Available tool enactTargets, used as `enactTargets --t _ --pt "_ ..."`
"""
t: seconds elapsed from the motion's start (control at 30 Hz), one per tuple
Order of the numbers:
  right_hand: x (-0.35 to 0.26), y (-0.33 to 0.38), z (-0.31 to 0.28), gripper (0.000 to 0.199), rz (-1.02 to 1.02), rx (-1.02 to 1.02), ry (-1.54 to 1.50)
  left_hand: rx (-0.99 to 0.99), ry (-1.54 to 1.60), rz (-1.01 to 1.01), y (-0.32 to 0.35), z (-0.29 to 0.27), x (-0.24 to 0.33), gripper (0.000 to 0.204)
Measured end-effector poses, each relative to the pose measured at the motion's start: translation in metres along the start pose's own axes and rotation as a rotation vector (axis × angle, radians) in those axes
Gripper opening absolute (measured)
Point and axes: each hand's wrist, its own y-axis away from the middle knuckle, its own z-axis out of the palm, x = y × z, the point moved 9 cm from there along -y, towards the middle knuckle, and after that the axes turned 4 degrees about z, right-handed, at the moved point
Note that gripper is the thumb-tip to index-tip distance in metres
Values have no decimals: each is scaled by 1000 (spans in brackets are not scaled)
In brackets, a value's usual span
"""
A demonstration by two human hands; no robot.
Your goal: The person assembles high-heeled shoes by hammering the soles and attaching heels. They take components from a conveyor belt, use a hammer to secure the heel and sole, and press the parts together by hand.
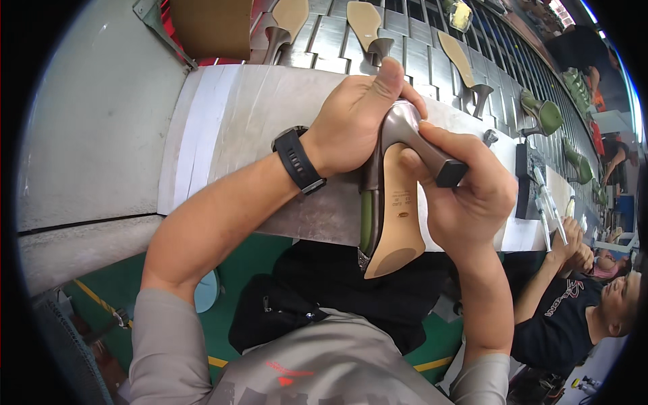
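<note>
A high-heeled shoe (403, 209) is held sole up over the front of the bench, its toe toward me. The sole is tan, the heel dark metallic brown, and a strip of green shows along its left side inside the upper. My left hand (354, 121) wraps the back of the shoe from the left, thumb raised. With my right hand (472, 182) I grip the heel, fingers behind it and thumb on the sole near the heel's base. Part of the left fingers is hidden behind the shoe.
The bench top (270, 94) runs in front of me. Beyond it a slatted metal conveyor (418, 54) carries several shoes, among them a sole-up shoe (368, 27) and a green shoe (540, 111). Syringe-like tubes (547, 196) stand at the right, beside a co-worker (567, 317).
</note>
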Motion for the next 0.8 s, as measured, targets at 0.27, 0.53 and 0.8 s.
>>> enactTargets --t 0.27,0.53,0.8 --pt "0 8 3 30 -49 112 86 45 -25 -76 -1 1 -6 73" --pt "49 18 -3 26 377 -200 12 114 -210 12 0 -3 -5 63" --pt "68 37 23 39 825 -732 -324 251 -168 60 -6 9 0 54"
